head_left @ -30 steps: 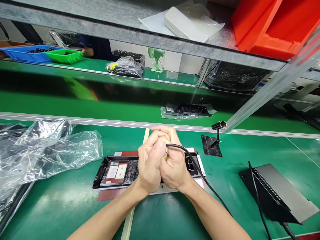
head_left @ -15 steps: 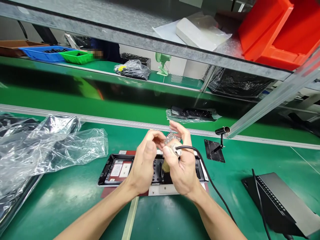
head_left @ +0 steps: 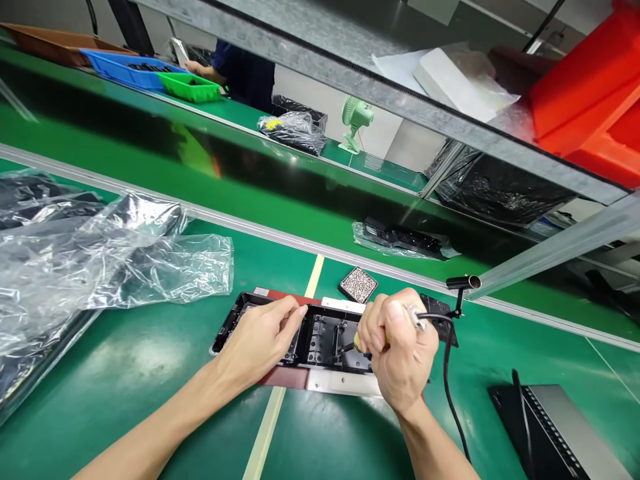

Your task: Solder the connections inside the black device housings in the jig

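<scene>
A long black housing (head_left: pixel 325 365) lies on a red and white fixture (head_left: pixel 287 378) on the green bench. My right hand (head_left: pixel 403 347) is wrapped round a corded electric screwdriver (head_left: pixel 416 316), its tip pointing left into the housing. A black cable (head_left: pixel 449 380) runs from the tool down past my right wrist. Over the left part of the housing rests my left hand (head_left: pixel 263 337), thumb and fingertips brought together; anything between them is too small to make out. Behind the housing sits a small tray of screws (head_left: pixel 359 285).
Plastic-wrapped parts (head_left: pixel 115 260) cover the left side. A black metal holder (head_left: pixel 464 283) stands right of the fixture, with a laptop-like device (head_left: pixel 565 427) nearer me. Overhead runs a metal shelf (head_left: pixel 345 73) bearing a red bin (head_left: pixel 585 100). A person (head_left: pixel 245 73) is across the bench.
My hands have moved apart; the right has gone right and lowered the screwdriver sideways, the left has come down over the housing. The screw tray is now uncovered. The view has tilted.
</scene>
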### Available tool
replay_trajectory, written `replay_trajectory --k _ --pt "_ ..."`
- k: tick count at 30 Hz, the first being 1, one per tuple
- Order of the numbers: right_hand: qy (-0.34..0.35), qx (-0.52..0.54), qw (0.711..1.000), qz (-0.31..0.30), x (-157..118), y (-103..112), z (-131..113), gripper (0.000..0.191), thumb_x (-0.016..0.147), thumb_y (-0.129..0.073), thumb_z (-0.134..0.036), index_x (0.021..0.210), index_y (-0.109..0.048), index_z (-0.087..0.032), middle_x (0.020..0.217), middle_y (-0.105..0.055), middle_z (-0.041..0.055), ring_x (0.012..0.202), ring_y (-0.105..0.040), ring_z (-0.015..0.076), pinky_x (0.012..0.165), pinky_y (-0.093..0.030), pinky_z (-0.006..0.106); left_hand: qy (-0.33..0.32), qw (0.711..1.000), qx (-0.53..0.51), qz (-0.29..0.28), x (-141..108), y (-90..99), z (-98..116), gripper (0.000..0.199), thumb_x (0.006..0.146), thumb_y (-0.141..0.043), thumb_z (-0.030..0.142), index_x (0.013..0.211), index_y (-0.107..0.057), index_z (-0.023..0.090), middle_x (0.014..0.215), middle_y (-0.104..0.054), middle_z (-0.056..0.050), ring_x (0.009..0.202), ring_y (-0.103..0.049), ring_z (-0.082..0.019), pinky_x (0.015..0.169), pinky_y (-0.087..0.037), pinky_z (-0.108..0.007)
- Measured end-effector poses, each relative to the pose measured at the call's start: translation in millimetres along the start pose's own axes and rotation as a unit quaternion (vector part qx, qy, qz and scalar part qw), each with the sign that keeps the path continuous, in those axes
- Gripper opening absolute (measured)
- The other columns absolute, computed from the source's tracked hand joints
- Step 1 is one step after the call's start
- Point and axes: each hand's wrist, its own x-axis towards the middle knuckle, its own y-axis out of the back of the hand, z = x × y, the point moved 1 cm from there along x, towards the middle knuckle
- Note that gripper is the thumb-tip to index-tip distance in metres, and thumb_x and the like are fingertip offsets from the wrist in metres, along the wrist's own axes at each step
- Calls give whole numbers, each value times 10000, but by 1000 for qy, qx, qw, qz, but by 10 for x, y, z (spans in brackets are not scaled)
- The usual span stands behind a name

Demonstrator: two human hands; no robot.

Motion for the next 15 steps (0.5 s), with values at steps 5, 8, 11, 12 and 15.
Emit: replay_trajectory --k 5,8,11,12,15 --pt "-8 7 999 30 -2 -58 -19 366 978 -557 -337 652 -444 -214 466 -361 -85 395 -314 72 363 -298 195 -33 991 129 -15 -23 -31 -31 353 1069 -324 377 832 -532 217 733 -671 -7 613 -618 -188 598 -294 -317" --pt "-9 6 999 33 2 -61 -28 381 954 -572 -380 637 -440 -215 455 -348 -86 381 -298 72 347 -293 192 -24 987 152 -35 -15 -17 -24 349 1072 -319 361 866 -560 215 770 -706 -19 656 -673 -213 588 -301 -315" --pt "-21 4 999 42 9 -56 -36 405 946 -581 -396 620 -421 -214 447 -337 -86 375 -295 72 347 -291 193 -13 985 165 -54 -1 -17 -18 343 1070 -325 354 870 -566 213 800 -729 -30 704 -709 -241 584 -313 -314" --pt "-25 3 999 46 12 -54 -39 414 946 -580 -398 616 -412 -215 445 -334 -85 375 -295 73 348 -291 193 -11 984 170 -58 3 -24 -20 342 1069 -327 352 874 -570 212 810 -736 -36 716 -718 -251 582 -318 -314" --pt "-23 1 998 52 17 -49 -49 429 942 -580 -413 609 -394 -217 438 -324 -86 369 -288 74 344 -286 194 -12 981 183 -68 8 -57 -31 342 1068 -324 354 892 -579 210 846 -753 -55 738 -734 -280 575 -336 -315"
